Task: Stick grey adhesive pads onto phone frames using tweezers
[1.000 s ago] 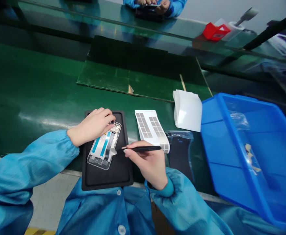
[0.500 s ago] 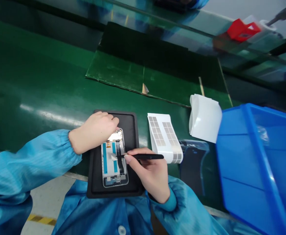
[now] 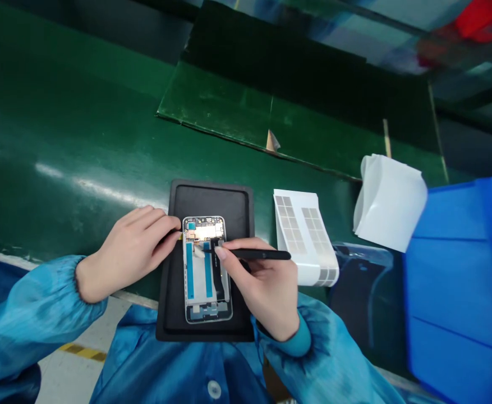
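An opened phone (image 3: 199, 280) lies in a black tray (image 3: 212, 197), its circuit board at the top and blue strips down its pale middle. Black tweezers (image 3: 265, 255) are gripped by my right hand (image 3: 271, 292), which is closed around them over the phone's right side. At their tips, above the blue strips, is a small whitish piece (image 3: 199, 252). My left hand (image 3: 132, 249) is beside the phone's upper left edge, thumb and fingers pinched together. A tiny yellowish bit shows at its fingertips, too small to name.
A curled white sheet of grey square stickers (image 3: 290, 224) lies right of the tray. Beyond it are a dark sheet in clear film (image 3: 350, 303), folded white sheets (image 3: 391, 202) and a blue bin (image 3: 451, 280). A green board (image 3: 229, 123) lies across the back.
My left hand has moved left off the phone's top, uncovering the circuit board. The tweezers, with the whitish piece, have stayed over the phone. The camera view has shifted.
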### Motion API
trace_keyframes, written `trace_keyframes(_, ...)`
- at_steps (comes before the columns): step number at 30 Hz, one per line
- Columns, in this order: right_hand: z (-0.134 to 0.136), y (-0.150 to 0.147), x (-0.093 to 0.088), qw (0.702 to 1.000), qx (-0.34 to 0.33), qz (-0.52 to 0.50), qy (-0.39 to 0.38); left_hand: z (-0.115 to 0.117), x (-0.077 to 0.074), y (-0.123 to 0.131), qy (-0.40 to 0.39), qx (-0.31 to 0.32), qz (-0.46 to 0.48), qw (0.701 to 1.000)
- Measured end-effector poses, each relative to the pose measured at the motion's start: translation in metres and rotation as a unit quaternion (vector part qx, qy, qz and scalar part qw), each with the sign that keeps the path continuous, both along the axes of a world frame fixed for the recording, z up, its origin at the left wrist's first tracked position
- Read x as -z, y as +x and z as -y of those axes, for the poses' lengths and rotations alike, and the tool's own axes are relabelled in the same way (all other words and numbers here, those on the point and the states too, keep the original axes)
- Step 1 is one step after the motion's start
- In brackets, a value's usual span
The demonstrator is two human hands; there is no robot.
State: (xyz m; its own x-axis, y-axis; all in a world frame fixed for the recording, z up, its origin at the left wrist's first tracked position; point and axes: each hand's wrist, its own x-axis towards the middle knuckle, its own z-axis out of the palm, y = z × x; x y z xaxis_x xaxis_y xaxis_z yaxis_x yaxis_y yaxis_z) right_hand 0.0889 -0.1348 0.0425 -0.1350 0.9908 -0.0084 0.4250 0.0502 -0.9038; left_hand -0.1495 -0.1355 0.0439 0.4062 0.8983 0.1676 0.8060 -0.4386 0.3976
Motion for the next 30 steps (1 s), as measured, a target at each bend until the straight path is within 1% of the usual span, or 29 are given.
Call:
trace_keyframes(3, -0.001, -0.002, 0.000, 1.000, -0.002, 0.007, 0.007, 0.003, 0.009, -0.002, 0.005, -0.006, 0.030, 1.000)
trace_keyframes(6, -0.001, -0.003, 0.000, 1.000, 0.001, 0.014, 0.011, 0.002, 0.013, -0.002, 0.007, 0.000, 0.032, 0.999)
trace_keyframes(15, 0.001, -0.004, 0.000, 1.000, 0.000, 0.009, 0.020, 0.000, 0.012, 0.000, 0.012, 0.003, 0.027, 1.000)
trace_keyframes(21, 0.000, -0.005, -0.003, 1.000, -0.010, 0.015, 0.025, 0.000, 0.014, 0.000, 0.026, 0.007, 0.039, 0.999)
trace_keyframes(30, 0.000, -0.005, -0.003, 1.000, -0.011, 0.010, 0.023, 0.000, 0.015, -0.001, 0.023, 0.011, 0.034, 0.999)
